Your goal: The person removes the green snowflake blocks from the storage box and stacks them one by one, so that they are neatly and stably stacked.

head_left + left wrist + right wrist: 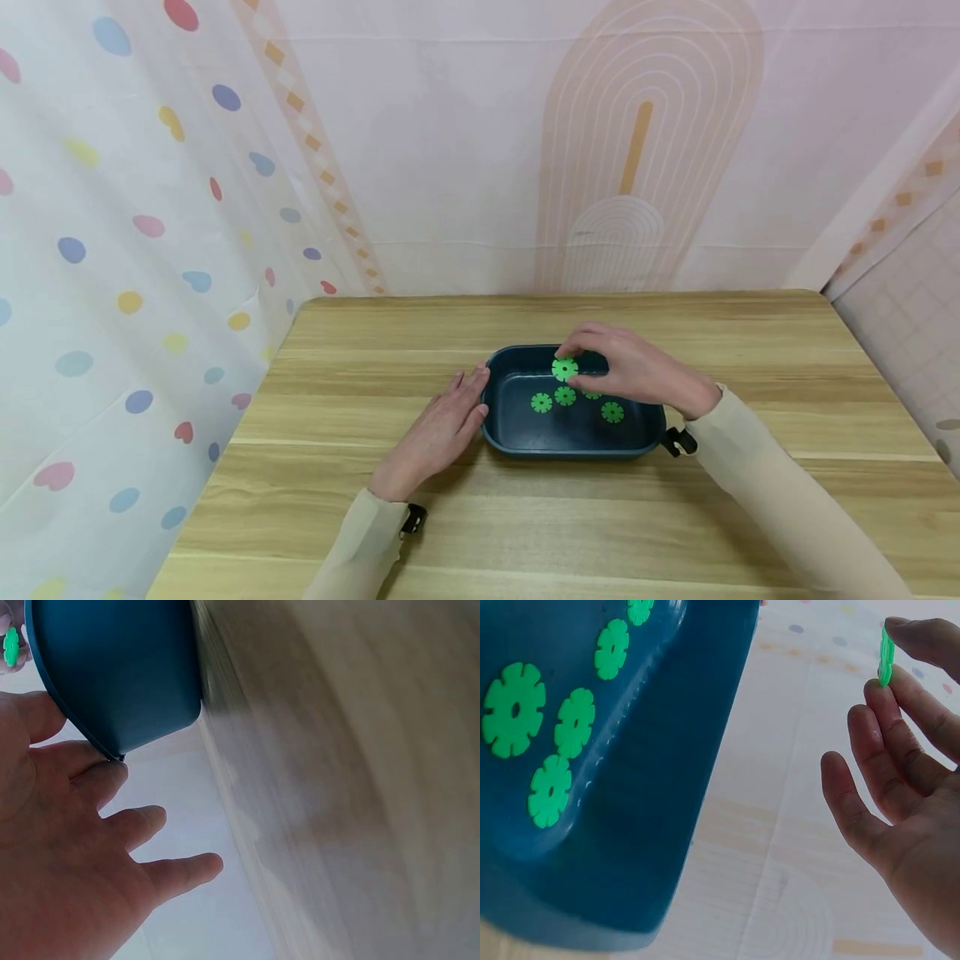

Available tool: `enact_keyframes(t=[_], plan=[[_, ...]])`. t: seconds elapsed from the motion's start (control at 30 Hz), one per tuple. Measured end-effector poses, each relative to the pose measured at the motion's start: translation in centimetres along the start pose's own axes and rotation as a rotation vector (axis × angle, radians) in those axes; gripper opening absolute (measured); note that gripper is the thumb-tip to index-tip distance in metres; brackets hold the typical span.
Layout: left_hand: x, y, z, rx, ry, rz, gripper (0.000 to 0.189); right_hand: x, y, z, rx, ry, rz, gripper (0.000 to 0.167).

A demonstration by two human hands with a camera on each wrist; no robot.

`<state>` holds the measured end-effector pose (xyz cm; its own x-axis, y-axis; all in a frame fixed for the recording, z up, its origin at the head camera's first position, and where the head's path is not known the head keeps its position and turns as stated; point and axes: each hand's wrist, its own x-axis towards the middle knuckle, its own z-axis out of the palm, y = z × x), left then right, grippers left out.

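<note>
My right hand (633, 367) pinches a green snowflake building disc (558, 367) between thumb and fingertips, above a dark blue rectangular bin (573, 454). In the right wrist view the held disc (886, 656) appears edge-on, and the lower fingers of that hand are spread. Several more green notched discs (542, 403) lie flat on the bin's floor, one partly hidden behind the right hand. At the bin's left end, my left hand (435, 433) rests its fingertips against the rim. The left wrist view shows its thumb and forefinger touching the rim (79, 727), other fingers extended.
The bin stands on a wood-grain table (360, 400). A curtain with coloured spots (138, 250) hangs at the left, and a pale patterned cloth (465, 150) hangs behind the table. Black straps (414, 518) are at both wrists.
</note>
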<state>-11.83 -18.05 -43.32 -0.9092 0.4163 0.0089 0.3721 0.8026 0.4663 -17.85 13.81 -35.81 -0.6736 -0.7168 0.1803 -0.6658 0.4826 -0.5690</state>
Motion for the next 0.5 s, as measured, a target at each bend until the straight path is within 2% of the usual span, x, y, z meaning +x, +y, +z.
enact_keyframes(t=[0.5], plan=[[0.1,-0.1,0.0,0.011,0.004,0.009,0.057,-2.9,1.4,-0.4,-0.013,0.097,0.060,0.033]])
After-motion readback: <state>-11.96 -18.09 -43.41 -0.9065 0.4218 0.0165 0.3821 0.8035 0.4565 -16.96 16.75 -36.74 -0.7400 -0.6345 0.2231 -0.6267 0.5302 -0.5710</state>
